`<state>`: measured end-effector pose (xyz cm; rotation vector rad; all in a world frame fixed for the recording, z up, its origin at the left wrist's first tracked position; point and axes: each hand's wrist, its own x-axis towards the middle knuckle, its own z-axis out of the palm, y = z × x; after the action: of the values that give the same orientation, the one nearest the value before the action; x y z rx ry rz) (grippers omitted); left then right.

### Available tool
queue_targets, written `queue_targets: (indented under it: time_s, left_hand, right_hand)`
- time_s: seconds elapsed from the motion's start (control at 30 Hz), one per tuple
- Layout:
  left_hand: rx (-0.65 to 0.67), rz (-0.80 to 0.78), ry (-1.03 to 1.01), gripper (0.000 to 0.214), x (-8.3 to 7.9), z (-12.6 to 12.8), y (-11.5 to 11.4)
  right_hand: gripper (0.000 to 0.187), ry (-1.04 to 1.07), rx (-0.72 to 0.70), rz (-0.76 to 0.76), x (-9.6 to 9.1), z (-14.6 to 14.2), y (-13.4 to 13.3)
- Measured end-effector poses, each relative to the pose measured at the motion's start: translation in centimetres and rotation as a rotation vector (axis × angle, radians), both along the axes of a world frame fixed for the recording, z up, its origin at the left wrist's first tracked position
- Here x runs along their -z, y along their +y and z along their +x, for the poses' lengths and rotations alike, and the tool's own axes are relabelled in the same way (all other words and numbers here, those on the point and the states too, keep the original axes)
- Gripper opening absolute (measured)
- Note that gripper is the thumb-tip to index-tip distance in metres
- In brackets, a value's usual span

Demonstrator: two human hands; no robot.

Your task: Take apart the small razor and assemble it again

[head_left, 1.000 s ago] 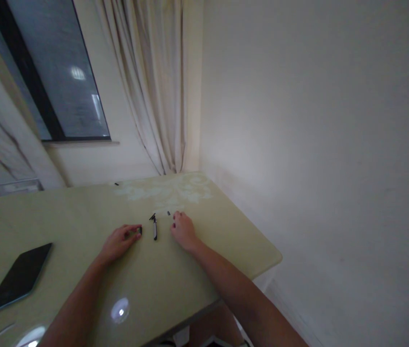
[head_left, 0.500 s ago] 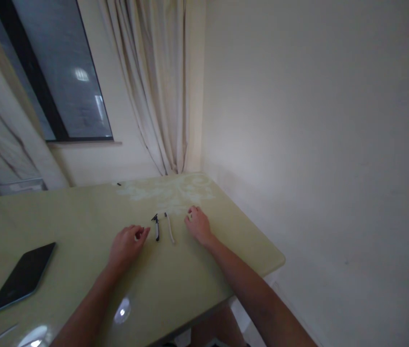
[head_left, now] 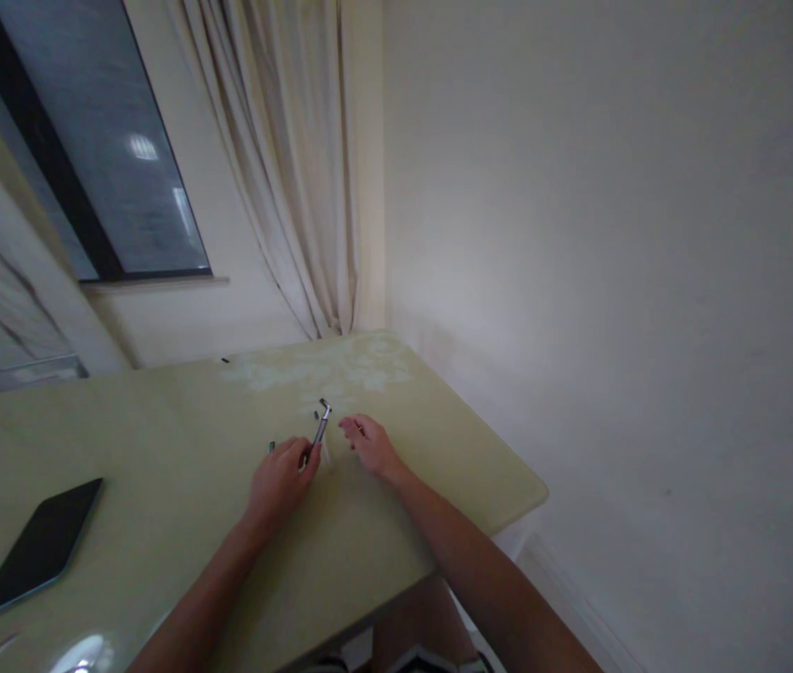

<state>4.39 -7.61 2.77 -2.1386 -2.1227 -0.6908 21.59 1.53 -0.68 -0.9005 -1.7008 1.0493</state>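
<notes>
My left hand [head_left: 285,477] is closed on the handle of a razor [head_left: 323,425], whose dark head is raised and points away from me. Just beyond its knuckles a small dark piece [head_left: 271,447] shows; I cannot tell what it is. A pale toothbrush [head_left: 327,456] with a dark-bristled head lies on the table, partly covered by the razor and the left hand. To the right of the razor, my right hand [head_left: 369,446] hovers with fingers loosely bent and apart, and I see nothing in it.
A black tablet [head_left: 42,547] lies on the left of the glossy pale-green table [head_left: 382,542]. Near the far edge is a small dark object [head_left: 225,361]. A plain wall [head_left: 579,280] borders the right side, and curtains [head_left: 298,187] hang behind the table.
My left hand has moved right and taken hold of the razor, which was lying beside the toothbrush; its head now tilts to the right. My right hand has come slightly left, towards the razor.
</notes>
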Motion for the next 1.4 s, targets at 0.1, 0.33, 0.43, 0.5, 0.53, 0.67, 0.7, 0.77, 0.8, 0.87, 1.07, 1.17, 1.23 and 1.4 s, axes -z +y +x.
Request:
queue_targets:
  time_s: [0.1,0.33,0.43,0.5,0.53,0.67,0.7,0.77,0.8,0.87,1.07,1.17,1.23,1.4]
  left_hand:
    - [0.194,0.066,-0.119,0.041,0.6,1.4,-0.1]
    - [0.24,-0.025,-0.736,0.052,0.5,-0.9,0.6]
    - [0.256,-0.048,-0.956,0.069,0.0,-2.2,0.3]
    - [0.309,-0.08,-1.052,0.068,-0.2,-2.4,0.1]
    - [0.331,-0.098,-1.079,0.065,-0.1,-2.4,0.0]
    - [0.385,-0.161,-1.109,0.058,0.1,-2.5,-0.1]
    - [0.399,-0.167,-1.113,0.057,0.2,-2.5,0.0]
    - [0.424,-0.161,-1.119,0.055,0.4,-2.5,0.0]
    - [0.43,-0.153,-1.119,0.054,0.5,-2.4,0.0]
    - [0.428,-0.139,-1.119,0.053,0.5,-2.3,-0.1]
    - [0.353,-0.024,-1.047,0.052,0.1,-2.2,0.0]
    - [0.325,0.012,-0.838,0.049,0.0,-1.6,0.9]
    - [0.358,0.005,-0.68,0.045,-0.1,-0.3,2.1]
    - [0.443,-0.069,-0.427,0.038,0.2,5.9,6.8]
  right_hand:
    - [0.048,0.128,-0.141,-0.164,-0.1,-0.7,-0.4]
    - [0.039,0.31,-0.372,-0.306,-2.1,0.8,-1.5]
    - [0.038,0.255,-0.598,-0.383,-2.8,1.1,-2.5]
    - [0.041,0.224,-0.678,-0.397,-3.0,1.1,-2.9]
    - [0.043,0.216,-0.696,-0.404,-3.0,1.1,-3.1]
    - [0.045,0.2,-0.714,-0.453,-2.9,1.1,-3.1]
    - [0.044,0.191,-0.704,-0.466,-2.9,1.1,-3.0]
    - [0.043,0.177,-0.664,-0.486,-2.8,1.2,-3.0]
    - [0.043,0.174,-0.644,-0.494,-2.7,1.2,-3.0]
    - [0.043,0.18,-0.627,-0.502,-2.7,1.2,-3.1]
    - [0.043,0.257,-0.622,-0.437,-3.6,2.1,-2.0]
    - [0.045,0.318,-0.39,-0.354,-4.3,4.3,0.6]
    - [0.045,0.331,-0.16,-0.268,-4.3,6.4,2.5]
    - [0.046,0.425,0.307,-0.183,-2.7,10.4,4.7]
